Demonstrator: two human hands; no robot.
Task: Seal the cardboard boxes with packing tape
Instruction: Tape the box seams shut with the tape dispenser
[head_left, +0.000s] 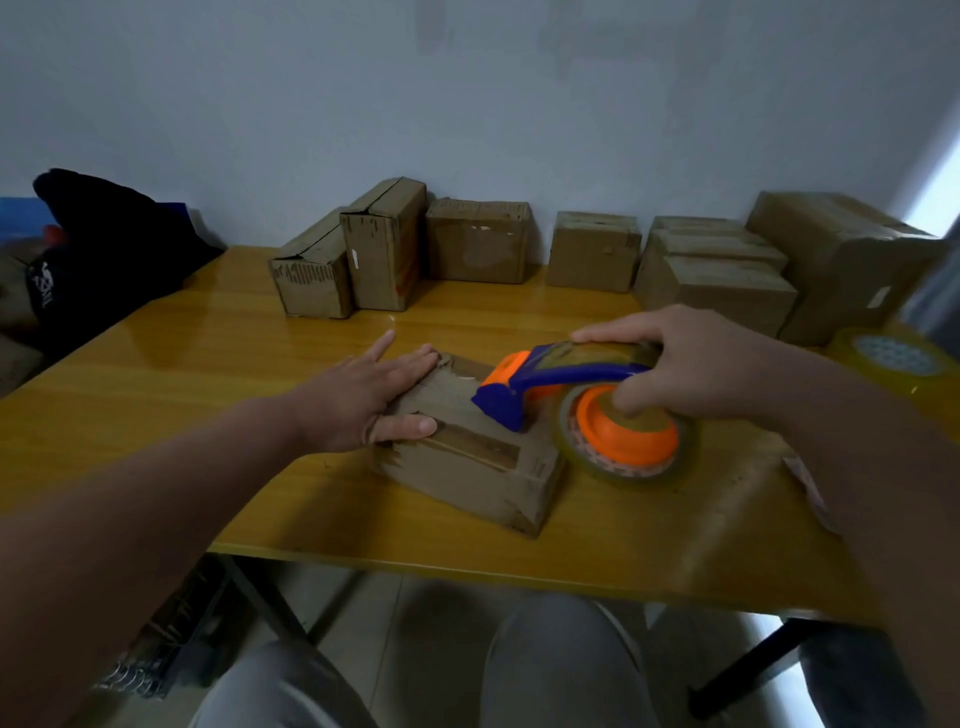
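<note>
The cardboard box (467, 467) is lying flat on the counter (208, 338), close to its near edge. The left hand (363, 400) is pressing on the box's left end with straight fingers, thumb along the near side. The right hand (691, 364) is grasping the tape dispenser (524, 384), whose blue head is sitting on the box top.

The strip is probably being laid along the top seam. It will go best with the head flat, one steady pull, and the tape carried down over the end.

The box's near corner is sitting close to the counter's front edge, so the left hand's bracing matters. Bare counter is lying open to the left and behind. Stacked boxes (478, 241) are lining the wall, and a spare tape roll (893, 358) is crowding the right.
</note>
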